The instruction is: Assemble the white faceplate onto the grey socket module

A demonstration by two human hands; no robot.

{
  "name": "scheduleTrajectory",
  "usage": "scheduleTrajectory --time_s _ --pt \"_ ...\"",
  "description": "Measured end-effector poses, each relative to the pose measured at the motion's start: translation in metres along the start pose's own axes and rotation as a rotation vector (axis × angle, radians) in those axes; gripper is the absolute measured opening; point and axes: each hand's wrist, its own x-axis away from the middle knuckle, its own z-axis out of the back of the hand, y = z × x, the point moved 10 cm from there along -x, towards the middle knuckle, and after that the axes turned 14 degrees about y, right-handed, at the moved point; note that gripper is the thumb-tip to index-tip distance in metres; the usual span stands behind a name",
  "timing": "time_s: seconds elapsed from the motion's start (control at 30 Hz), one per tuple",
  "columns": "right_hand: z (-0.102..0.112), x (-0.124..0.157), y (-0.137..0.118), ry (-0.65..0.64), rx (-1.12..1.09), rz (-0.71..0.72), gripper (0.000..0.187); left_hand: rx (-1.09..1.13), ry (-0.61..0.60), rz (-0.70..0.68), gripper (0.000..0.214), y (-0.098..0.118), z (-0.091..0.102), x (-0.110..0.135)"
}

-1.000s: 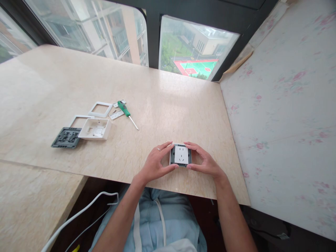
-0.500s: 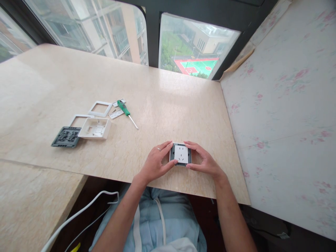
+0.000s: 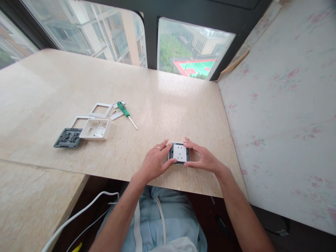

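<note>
A wall socket [image 3: 180, 153] with a white five-slot face and dark grey side strips lies near the counter's front edge, face up. What sits beneath it is mostly hidden; a thin white rim shows around it. My left hand [image 3: 156, 159], with a ring on one finger, grips its left side, thumb at the lower left corner. On the opposite side, my right hand [image 3: 201, 156] holds it between thumb at the lower right corner and fingers at the upper right.
Left on the stone counter [image 3: 168, 101] are a white mounting box [image 3: 95, 128], a dark grey socket back [image 3: 68, 137], white frames [image 3: 100, 110], white strips [image 3: 116, 114] and a green-handled screwdriver [image 3: 123, 109]. A papered wall [image 3: 275, 115] bounds the right; a white cable [image 3: 84, 206] hangs below.
Both hands keep their hold on the socket. My right forearm has swung outward to the right, and some right fingers have lifted slightly. The camera view has shifted a little.
</note>
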Motion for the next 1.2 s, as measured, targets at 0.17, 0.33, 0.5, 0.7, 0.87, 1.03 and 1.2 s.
scheduleTrajectory --time_s 0.17,0.33,0.5,0.7,0.87,1.03,1.2 --pt "0.001 -0.003 -0.004 -0.039 0.104 -0.036 0.077 -0.136 -0.138 0.015 0.058 0.009 0.002 -0.007" --pt "0.000 -0.005 -0.005 -0.069 0.157 -0.048 0.078 -0.198 -0.181 0.022 0.059 0.014 0.005 -0.010" --pt "-0.004 0.002 0.002 -0.044 0.080 -0.043 0.079 -0.081 -0.079 -0.013 0.056 0.008 0.003 -0.004" --pt "-0.004 0.010 0.011 0.041 -0.021 -0.049 0.079 -0.018 0.030 0.073 0.060 -0.009 -0.002 0.009" --pt "-0.003 0.013 0.013 0.102 -0.064 -0.026 0.079 -0.004 0.029 0.045 0.062 -0.006 -0.003 0.013" --pt "-0.003 0.014 0.010 0.125 -0.056 -0.024 0.075 -0.005 0.047 0.029 0.065 -0.007 -0.002 0.013" --pt "-0.001 0.014 0.007 0.134 -0.028 -0.008 0.072 -0.029 0.050 0.010 0.062 -0.004 -0.003 0.013"
